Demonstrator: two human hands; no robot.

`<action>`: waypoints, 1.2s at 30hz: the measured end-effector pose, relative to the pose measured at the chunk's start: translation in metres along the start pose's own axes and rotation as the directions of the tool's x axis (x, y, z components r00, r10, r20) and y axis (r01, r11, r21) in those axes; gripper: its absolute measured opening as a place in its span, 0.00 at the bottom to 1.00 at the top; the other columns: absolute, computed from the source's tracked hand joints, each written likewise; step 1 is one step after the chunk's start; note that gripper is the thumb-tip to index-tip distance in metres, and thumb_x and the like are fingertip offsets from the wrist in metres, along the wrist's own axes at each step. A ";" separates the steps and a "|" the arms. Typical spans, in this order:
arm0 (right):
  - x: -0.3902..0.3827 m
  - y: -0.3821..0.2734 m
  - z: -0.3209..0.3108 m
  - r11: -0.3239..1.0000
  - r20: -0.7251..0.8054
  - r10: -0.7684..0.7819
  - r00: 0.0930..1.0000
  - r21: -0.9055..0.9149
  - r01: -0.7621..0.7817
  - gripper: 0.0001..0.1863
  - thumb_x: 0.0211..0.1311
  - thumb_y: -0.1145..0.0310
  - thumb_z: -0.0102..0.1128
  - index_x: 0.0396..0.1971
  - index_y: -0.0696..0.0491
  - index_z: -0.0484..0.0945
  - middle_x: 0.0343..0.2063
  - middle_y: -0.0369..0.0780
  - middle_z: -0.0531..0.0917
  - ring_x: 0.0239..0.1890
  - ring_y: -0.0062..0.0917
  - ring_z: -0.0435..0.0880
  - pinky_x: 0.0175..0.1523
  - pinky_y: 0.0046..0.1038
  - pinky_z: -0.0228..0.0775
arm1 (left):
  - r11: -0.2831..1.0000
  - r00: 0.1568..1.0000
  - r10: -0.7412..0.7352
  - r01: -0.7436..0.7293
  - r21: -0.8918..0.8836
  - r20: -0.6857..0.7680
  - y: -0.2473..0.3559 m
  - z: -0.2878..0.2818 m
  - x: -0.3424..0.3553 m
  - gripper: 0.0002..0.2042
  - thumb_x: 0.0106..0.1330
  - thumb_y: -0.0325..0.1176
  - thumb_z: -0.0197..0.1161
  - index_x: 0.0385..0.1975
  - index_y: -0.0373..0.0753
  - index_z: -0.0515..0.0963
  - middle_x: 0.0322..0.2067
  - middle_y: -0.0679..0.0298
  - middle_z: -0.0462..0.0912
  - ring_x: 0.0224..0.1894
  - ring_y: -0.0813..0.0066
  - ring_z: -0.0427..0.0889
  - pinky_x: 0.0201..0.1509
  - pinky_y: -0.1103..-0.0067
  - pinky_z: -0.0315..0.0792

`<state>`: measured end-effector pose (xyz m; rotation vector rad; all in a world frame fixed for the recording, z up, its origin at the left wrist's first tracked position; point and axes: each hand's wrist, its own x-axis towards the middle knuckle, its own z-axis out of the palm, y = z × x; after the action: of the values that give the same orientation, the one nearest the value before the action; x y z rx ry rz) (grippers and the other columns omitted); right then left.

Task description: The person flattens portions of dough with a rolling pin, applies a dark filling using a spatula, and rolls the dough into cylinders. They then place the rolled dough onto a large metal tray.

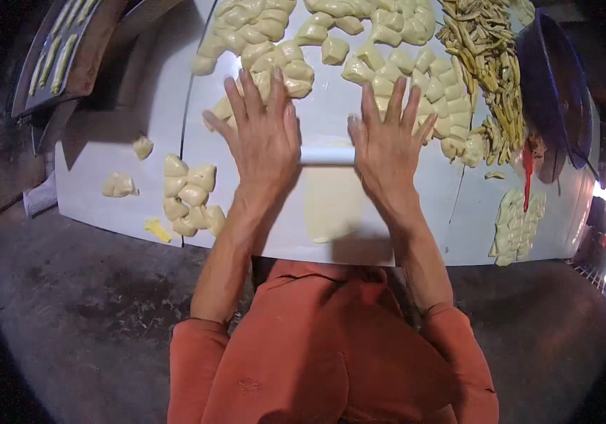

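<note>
A white rolling pin (328, 155) lies crosswise on the white table, with both palms over its ends. My left hand (264, 141) rests flat on the left end, fingers stretched forward and spread. On the other end, my right hand (390, 138) lies in the same way. A thin, pale flattened sheet of dough (333, 205) stretches from beneath the pin toward the near table edge. Just ahead of my left fingertips are pale dough pieces (275, 60). More dough lumps (444, 95) sit close to my right fingers, partly hidden by them.
A tray (48, 71) with long dough strips stands at the upper left. Dough lumps (190, 194) lie left of my forearm. At right are a heap of yellow-brown strips (490, 63), a dark purple basin (557, 85), a slim red object (527, 173) and more dough (515, 226).
</note>
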<state>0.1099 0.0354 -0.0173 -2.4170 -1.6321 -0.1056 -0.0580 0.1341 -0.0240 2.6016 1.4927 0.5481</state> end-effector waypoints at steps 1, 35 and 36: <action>0.011 0.001 0.003 0.999 -0.048 0.032 0.998 0.010 -0.032 0.32 0.74 0.48 0.53 0.74 0.41 0.66 0.79 0.52 0.49 0.81 0.51 0.42 0.72 0.76 0.28 | 1.000 1.000 -0.011 0.011 -0.007 -0.029 0.001 0.003 0.015 0.29 0.76 0.44 0.52 0.76 0.46 0.62 0.76 0.43 0.55 0.80 0.38 0.45 0.70 0.26 0.33; -0.047 -0.002 -0.033 0.859 0.124 -0.504 0.855 0.175 0.482 0.34 0.69 0.48 0.58 0.65 0.59 0.73 0.68 0.51 0.72 0.74 0.46 0.65 0.78 0.59 0.40 | 0.956 0.912 0.246 -0.173 -0.235 0.329 0.012 -0.034 -0.083 0.43 0.70 0.60 0.56 0.75 0.31 0.58 0.77 0.49 0.56 0.80 0.52 0.51 0.77 0.36 0.38; -0.047 -0.008 -0.042 0.843 0.052 -0.522 0.851 0.182 0.506 0.29 0.66 0.55 0.62 0.61 0.58 0.76 0.65 0.51 0.74 0.71 0.46 0.68 0.76 0.57 0.47 | 0.954 0.940 0.228 -0.162 -0.254 0.255 0.004 -0.042 -0.092 0.43 0.71 0.61 0.56 0.75 0.32 0.58 0.75 0.48 0.59 0.79 0.51 0.55 0.77 0.38 0.39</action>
<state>0.0868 -0.0138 0.0157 -1.8327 -2.2059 0.0625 -0.1116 0.0497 -0.0082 2.5297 1.0262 0.3233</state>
